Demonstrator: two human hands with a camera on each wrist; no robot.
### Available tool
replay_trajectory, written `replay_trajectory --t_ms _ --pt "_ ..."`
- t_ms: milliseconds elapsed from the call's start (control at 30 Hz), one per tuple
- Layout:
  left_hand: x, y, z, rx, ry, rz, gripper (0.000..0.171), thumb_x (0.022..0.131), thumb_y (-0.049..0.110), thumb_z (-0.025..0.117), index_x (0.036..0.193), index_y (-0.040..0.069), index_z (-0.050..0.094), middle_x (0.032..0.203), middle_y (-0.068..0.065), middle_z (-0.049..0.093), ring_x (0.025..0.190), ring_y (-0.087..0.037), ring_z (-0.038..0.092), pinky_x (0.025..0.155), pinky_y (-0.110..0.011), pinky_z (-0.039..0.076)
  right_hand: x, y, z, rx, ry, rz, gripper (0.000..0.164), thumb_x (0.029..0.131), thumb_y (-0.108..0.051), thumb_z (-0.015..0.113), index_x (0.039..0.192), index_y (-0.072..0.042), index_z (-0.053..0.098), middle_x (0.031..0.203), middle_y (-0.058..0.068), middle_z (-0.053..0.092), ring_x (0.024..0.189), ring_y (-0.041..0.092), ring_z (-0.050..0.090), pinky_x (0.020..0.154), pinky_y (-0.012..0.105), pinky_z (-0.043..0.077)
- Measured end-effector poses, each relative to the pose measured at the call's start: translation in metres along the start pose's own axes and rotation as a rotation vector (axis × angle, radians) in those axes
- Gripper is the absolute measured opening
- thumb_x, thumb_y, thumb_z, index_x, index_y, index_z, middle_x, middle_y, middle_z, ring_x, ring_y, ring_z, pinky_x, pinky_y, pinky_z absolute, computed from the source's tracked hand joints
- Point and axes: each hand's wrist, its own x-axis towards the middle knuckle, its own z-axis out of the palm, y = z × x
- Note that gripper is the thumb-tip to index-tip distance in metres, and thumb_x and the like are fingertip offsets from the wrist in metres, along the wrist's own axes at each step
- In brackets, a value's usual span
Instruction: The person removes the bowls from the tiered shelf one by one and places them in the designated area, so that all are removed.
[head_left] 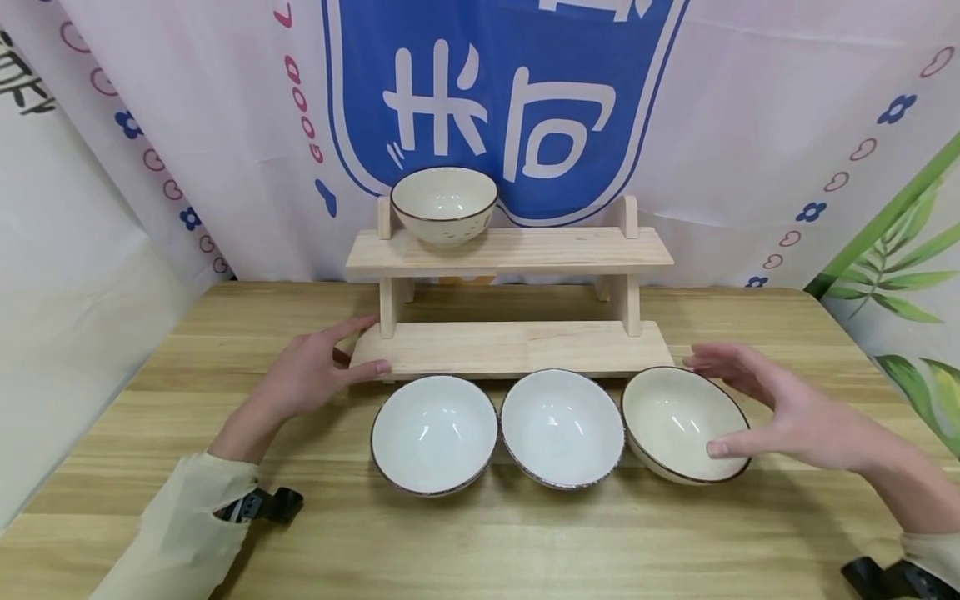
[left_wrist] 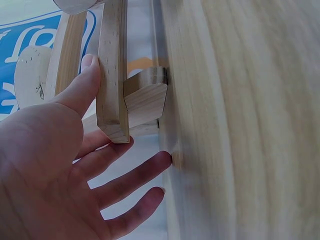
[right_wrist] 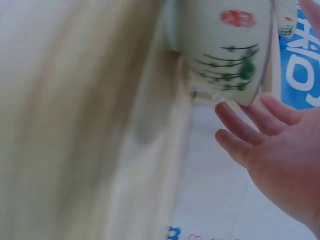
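A two-tier wooden rack [head_left: 517, 348] stands on the table. My left hand [head_left: 311, 367] holds the left end of its lower board [left_wrist: 112, 75], thumb above and some fingers below, the others spread. In front of the rack, side by side, sit a white bowl [head_left: 435, 435] on the left, another white bowl [head_left: 562, 428] in the middle and a cream bowl [head_left: 675, 417] on the right. At the cream bowl is my right hand [head_left: 787, 412], thumb over the near rim and fingers loosely spread beyond the far side. Red and green patterns mark a bowl's outside [right_wrist: 225, 55] in the right wrist view.
A speckled bowl [head_left: 446, 208] rests on the left part of the rack's upper board [head_left: 540, 248]. Behind the wooden table [head_left: 480, 542] hangs a printed cloth [head_left: 255, 125] with a blue emblem. Leaf prints [head_left: 900, 267] show at the right.
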Motion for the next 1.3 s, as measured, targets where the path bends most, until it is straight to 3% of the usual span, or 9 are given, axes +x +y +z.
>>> replay_trajectory --t_ms 200,300,533,800,1100,1300 --pt "-0.002 0.001 0.001 -0.002 0.001 0.003 0.092 0.094 0.066 0.071 0.165 0.016 0.040 0.132 -0.030 0.070 0.107 -0.034 0.075 0.072 -0.036 0.058 0.021 -0.017 -0.004 0.040 0.071 -0.025 0.097 0.078 0.004 0.089 0.160 -0.012 0.038 0.149 -0.011 0.057 0.136 -0.008 0.052 0.109 0.004 0.036" --pt "-0.003 0.002 0.002 -0.009 -0.002 0.002 0.092 0.095 0.065 0.071 0.165 0.016 0.040 0.133 -0.030 0.070 0.107 -0.034 0.074 0.072 -0.036 0.058 0.034 -0.026 -0.004 0.078 0.093 -0.039 0.097 0.079 0.007 0.088 0.160 -0.012 0.037 0.146 -0.005 0.060 0.134 -0.004 0.055 0.109 0.005 0.039" --pt "-0.004 0.001 0.002 -0.024 -0.010 -0.007 0.093 0.094 0.066 0.070 0.165 0.016 0.039 0.135 -0.031 0.068 0.109 -0.036 0.074 0.072 -0.035 0.058 0.064 -0.061 -0.002 0.181 0.077 -0.017 0.089 0.089 0.003 0.082 0.162 -0.009 0.032 0.148 0.008 0.058 0.134 0.009 0.059 0.108 0.011 0.046" --pt "-0.003 -0.001 0.004 -0.007 -0.004 -0.003 0.095 0.093 0.070 0.069 0.165 0.016 0.039 0.138 -0.031 0.066 0.111 -0.037 0.074 0.073 -0.037 0.059 0.101 -0.097 0.004 0.241 0.051 0.056 0.086 0.092 -0.008 0.083 0.162 -0.012 0.032 0.150 0.009 0.056 0.140 0.022 0.056 0.112 0.016 0.046" --pt "0.000 0.000 0.002 -0.005 0.004 0.007 0.092 0.094 0.066 0.070 0.165 0.016 0.039 0.131 -0.031 0.070 0.106 -0.035 0.075 0.072 -0.037 0.058 0.143 -0.113 0.005 0.268 0.042 0.082 0.087 0.093 -0.014 0.083 0.163 -0.016 0.031 0.154 0.010 0.053 0.144 0.026 0.054 0.123 0.042 0.042" --pt "0.002 0.001 0.001 0.008 0.013 0.014 0.092 0.094 0.066 0.070 0.165 0.016 0.041 0.129 -0.030 0.072 0.106 -0.035 0.076 0.073 -0.039 0.059 0.160 -0.119 0.010 0.291 0.058 0.062 0.087 0.093 -0.016 0.083 0.162 -0.015 0.032 0.155 0.011 0.052 0.142 0.025 0.056 0.124 0.046 0.041"
